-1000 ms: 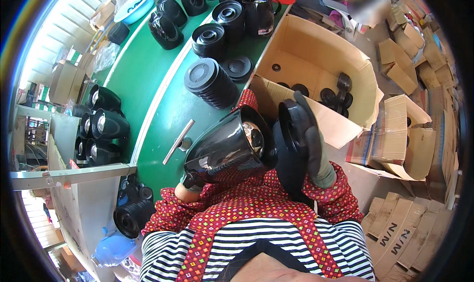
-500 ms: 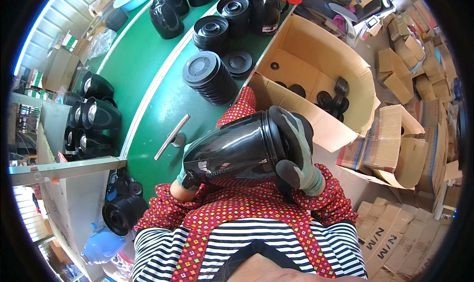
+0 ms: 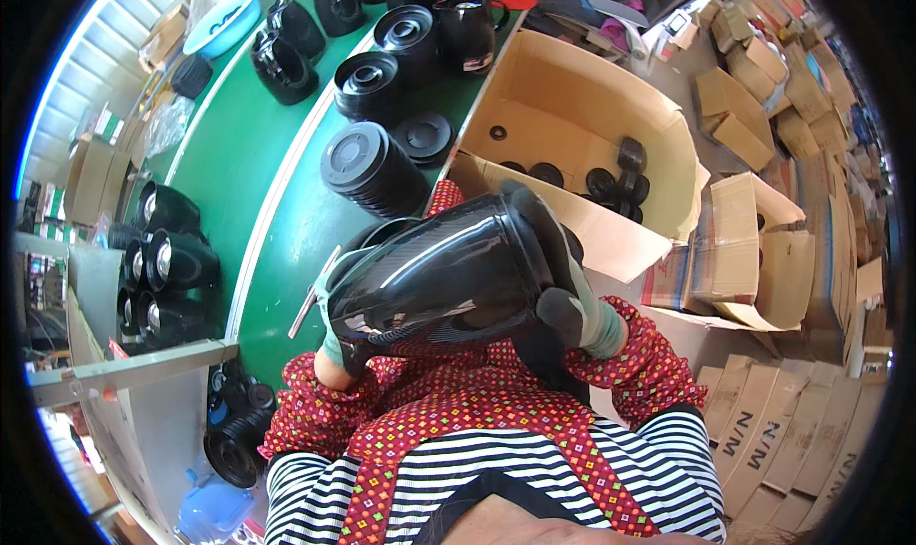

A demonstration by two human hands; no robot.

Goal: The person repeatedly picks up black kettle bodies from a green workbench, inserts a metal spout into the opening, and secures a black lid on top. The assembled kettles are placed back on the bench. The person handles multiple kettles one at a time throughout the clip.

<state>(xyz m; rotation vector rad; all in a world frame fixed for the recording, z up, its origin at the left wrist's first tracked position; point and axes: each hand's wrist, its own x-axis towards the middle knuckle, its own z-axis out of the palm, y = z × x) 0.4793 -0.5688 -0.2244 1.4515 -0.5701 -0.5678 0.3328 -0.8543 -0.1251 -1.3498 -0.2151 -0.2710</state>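
Observation:
A glossy black jug body [image 3: 434, 268] lies sideways in front of my torso, held between both hands. My left hand [image 3: 329, 321], in a grey-green glove, grips its left end, with most fingers hidden behind it. Around the wider right end closes my right hand [image 3: 571, 292], in the same kind of glove with dark palm and fingertips. A dark curved part [image 3: 386, 230] shows above the jug's left end; I cannot tell if it is a handle. Close to my left hand is a metal bar [image 3: 303, 311], partly hidden by it.
A stack of black round lids [image 3: 367, 168] stands on the green table [image 3: 239, 144], with black jugs [image 3: 286, 68] beyond. More jugs [image 3: 176, 259] lie at the left. An open cardboard box [image 3: 582, 96] holding black parts stands right; a metal rail [image 3: 134, 373] crosses the left.
The view has shifted, so the table things sit further left and up. Both hands keep hold of the jug, which has tilted slightly; a dark curved part now shows above its left end.

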